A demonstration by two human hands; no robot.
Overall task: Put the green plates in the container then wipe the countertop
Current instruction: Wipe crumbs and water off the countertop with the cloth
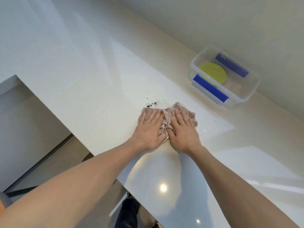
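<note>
The white speckled surface fills most of the view, running from 7 o'clock to 1 o'clock, with a pale wall behind it at 12 to 3 o'clock. Its near edge drops to a floor at 7 o'clock, where a dark trouser leg shows at 6 o'clock.

The clear container stands on the surface at 2 o'clock, near the wall and well apart from the hands. It has blue clips on two opposite sides. The green plates lie inside it on the bottom; how many are stacked cannot be told.

A crumpled pinkish cloth lies just right of center. The left hand presses flat on its left part, fingers straight and released, gripping nothing. The right hand presses flat on its right part, fingers likewise extended. The two hands lie side by side, nearly touching, with bunched cloth between them.

Dark crumbs are scattered on the surface at 11 o'clock from the cloth, just beyond its far left edge.
</note>
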